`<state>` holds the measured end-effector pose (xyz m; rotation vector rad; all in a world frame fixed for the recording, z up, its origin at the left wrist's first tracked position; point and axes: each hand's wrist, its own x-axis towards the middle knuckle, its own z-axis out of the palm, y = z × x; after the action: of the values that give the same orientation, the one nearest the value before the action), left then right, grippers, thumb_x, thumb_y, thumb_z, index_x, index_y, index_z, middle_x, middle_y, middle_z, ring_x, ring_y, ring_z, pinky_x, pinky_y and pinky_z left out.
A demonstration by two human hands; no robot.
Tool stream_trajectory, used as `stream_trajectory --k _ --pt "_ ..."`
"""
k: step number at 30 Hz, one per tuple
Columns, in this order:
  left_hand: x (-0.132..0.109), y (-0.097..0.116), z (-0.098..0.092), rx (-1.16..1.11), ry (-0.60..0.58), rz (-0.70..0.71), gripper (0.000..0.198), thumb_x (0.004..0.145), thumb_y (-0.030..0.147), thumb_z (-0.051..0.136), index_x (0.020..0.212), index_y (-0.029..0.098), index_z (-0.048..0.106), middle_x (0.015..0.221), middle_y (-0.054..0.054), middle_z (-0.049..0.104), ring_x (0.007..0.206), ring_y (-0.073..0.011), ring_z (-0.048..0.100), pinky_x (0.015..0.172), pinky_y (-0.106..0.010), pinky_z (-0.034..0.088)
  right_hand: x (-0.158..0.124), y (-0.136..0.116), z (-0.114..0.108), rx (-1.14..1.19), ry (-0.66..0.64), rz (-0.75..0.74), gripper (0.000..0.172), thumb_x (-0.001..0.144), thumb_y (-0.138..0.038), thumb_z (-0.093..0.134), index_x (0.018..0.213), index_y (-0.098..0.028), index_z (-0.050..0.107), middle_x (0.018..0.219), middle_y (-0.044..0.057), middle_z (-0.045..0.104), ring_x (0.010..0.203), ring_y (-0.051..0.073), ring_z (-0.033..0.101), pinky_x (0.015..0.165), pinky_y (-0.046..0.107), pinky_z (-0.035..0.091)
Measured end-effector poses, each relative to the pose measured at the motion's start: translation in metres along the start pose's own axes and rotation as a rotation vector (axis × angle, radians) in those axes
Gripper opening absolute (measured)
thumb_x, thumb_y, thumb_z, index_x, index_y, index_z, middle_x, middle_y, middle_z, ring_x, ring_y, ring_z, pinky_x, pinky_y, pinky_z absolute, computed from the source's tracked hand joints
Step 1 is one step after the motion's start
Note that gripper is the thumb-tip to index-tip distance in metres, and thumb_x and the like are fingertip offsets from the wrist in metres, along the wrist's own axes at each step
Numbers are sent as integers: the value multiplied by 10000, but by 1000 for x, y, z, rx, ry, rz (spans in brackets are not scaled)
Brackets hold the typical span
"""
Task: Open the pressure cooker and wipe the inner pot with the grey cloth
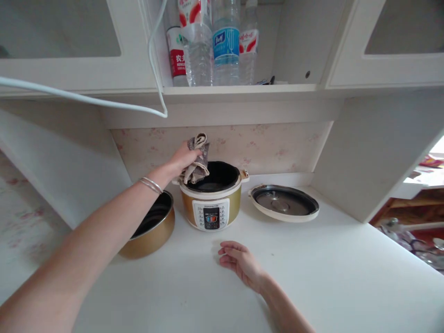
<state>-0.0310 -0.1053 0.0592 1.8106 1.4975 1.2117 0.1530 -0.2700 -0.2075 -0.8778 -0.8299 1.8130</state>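
My left hand (188,156) is closed around a bunched grey and cream cloth (199,162), held over the left rim of a gold and white electric cooker (187,208). The cooker stands uncovered, its dark inside showing and its control panel facing me. Just above the white counter (208,286), or resting on it, my right hand (241,262) has loosely curved fingers, slightly apart, with nothing in them. To the left, partly behind my left forearm, sits a gold inner pot (156,236) with a black inside. The cooker's lid (284,203) lies on the right with its inner side up.
An open cupboard shelf (243,89) overhead holds several plastic bottles (226,46) and a red-and-white can (176,55). A white cable (104,105) hangs in front at upper left. White side panels (374,148) bound the counter, and flowered wallpaper (270,143) covers the back.
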Motion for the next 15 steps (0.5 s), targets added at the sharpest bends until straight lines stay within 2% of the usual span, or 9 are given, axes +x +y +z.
stream_trajectory --k 2,4,7,9,10,13,15 --pt "10 -6 22 110 -116 20 315 727 230 604 1031 157 643 847 -67 714 721 -194 669 670 -286 527 2 2 -1 -25 -5 -8 329 711 -347 721 955 -142 637 859 50 674 714 120 619 780 305 470" --pt "16 -13 39 177 -264 -4 347 715 217 591 1052 159 652 857 -72 719 711 -203 667 644 -285 522 2 2 2 -82 -17 -20 331 698 -366 734 920 -136 646 819 43 669 713 115 601 775 293 459" --pt "17 -23 54 191 -487 -2 592 645 173 631 1233 211 577 1018 -67 709 771 -196 667 647 -259 522 3 3 5 -133 -25 -26 353 683 -403 745 898 -137 656 794 40 662 705 117 586 761 295 452" --pt "18 -26 54 178 -643 17 724 593 148 656 1294 279 531 1095 -32 691 808 -190 666 654 -246 522 5 4 5 -140 -16 -23 369 683 -423 743 904 -140 659 794 41 659 708 121 584 759 299 452" --pt "19 -26 52 183 -736 6 728 579 145 658 1281 300 545 1084 -15 696 801 -193 667 643 -250 522 6 5 4 -145 -9 -24 378 684 -433 741 908 -140 660 795 43 659 710 123 583 760 301 452" --pt "28 -25 41 301 -994 -46 559 537 125 650 1076 272 690 884 -3 730 697 -216 658 574 -279 507 10 11 3 -184 4 -39 412 691 -482 727 915 -142 661 789 44 654 704 129 581 746 305 452" --pt "37 -28 35 513 -1067 -4 365 494 94 655 821 227 749 709 -11 712 639 -225 634 573 -297 494 13 15 1 -240 -1 -61 437 702 -527 705 913 -147 661 775 43 650 693 135 579 715 300 449"
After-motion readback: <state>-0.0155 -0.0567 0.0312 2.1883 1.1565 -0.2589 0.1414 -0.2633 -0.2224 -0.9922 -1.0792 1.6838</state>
